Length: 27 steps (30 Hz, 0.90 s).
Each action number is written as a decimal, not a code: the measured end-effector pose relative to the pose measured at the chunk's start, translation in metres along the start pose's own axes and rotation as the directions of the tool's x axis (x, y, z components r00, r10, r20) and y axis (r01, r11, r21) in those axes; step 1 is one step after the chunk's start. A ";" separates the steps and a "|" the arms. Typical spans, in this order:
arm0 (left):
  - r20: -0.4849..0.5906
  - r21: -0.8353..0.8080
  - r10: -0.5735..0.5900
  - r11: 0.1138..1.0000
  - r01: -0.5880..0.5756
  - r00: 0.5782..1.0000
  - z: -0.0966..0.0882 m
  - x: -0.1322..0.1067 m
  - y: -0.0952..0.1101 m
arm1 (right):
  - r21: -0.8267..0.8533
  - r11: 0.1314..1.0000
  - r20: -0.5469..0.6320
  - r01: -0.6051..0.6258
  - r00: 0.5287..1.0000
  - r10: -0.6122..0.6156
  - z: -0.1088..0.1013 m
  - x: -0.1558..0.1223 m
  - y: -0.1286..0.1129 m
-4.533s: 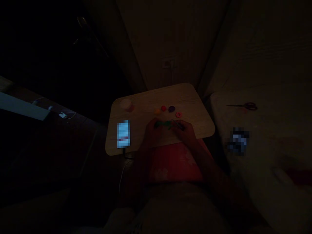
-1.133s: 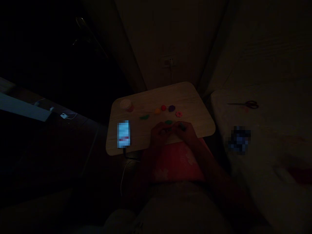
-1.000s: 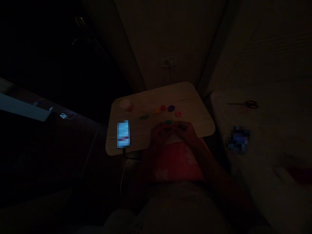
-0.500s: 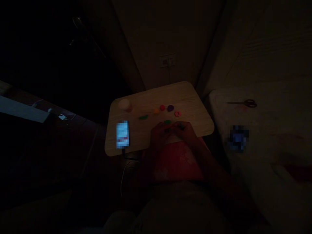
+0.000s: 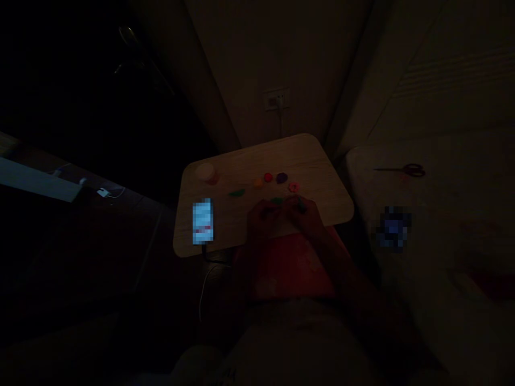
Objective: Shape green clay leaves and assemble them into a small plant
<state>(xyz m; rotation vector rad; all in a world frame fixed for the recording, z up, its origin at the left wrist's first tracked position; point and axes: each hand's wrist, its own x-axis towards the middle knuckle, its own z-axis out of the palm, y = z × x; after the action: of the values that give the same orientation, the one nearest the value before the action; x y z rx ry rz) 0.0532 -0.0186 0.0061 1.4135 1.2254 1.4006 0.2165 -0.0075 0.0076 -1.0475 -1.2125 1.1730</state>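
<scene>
In the dim light my left hand (image 5: 259,215) is closed over the front of the small table (image 5: 306,153), fingertips pinched. Whatever it holds is too dark to make out. My right hand (image 5: 306,215) is closed beside it, with a small dark green piece (image 5: 301,203) showing at its fingers. Just beyond the fingertips lies a flat green piece (image 5: 277,200). Farther back are a pink ring-shaped piece (image 5: 294,187), a purple lump (image 5: 282,177), a red round piece (image 5: 268,177) and an orange-yellow lump (image 5: 258,183). Another green piece (image 5: 237,193) lies to the left.
A pale cup-like container (image 5: 206,172) stands at the table's back left. A lit phone (image 5: 203,221) with a cable lies at the left edge. Scissors (image 5: 410,170) rest on the pale surface at right. A wall socket (image 5: 276,100) holds a plug.
My hands have drawn slightly apart at the fingertips. My right fingers have shifted a little, and the dark green piece at them shows slightly lower.
</scene>
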 end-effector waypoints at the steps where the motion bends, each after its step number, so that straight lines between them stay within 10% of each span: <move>1: -0.013 -0.014 -0.019 1.000 0.019 1.000 0.000 0.000 -0.001 | -0.021 1.000 0.000 0.002 1.000 -0.002 0.000 0.000 0.001; 27: -0.035 0.017 0.079 0.997 -0.078 0.996 0.001 -0.003 0.000 | -0.062 0.998 0.044 0.006 0.999 -0.003 -0.001 -0.003 0.005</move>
<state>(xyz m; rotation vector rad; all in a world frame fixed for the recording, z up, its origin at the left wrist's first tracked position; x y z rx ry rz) 0.0547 -0.0218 0.0049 1.4671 1.2174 1.4784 0.2169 -0.0094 0.0018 -1.0695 -1.2923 1.1661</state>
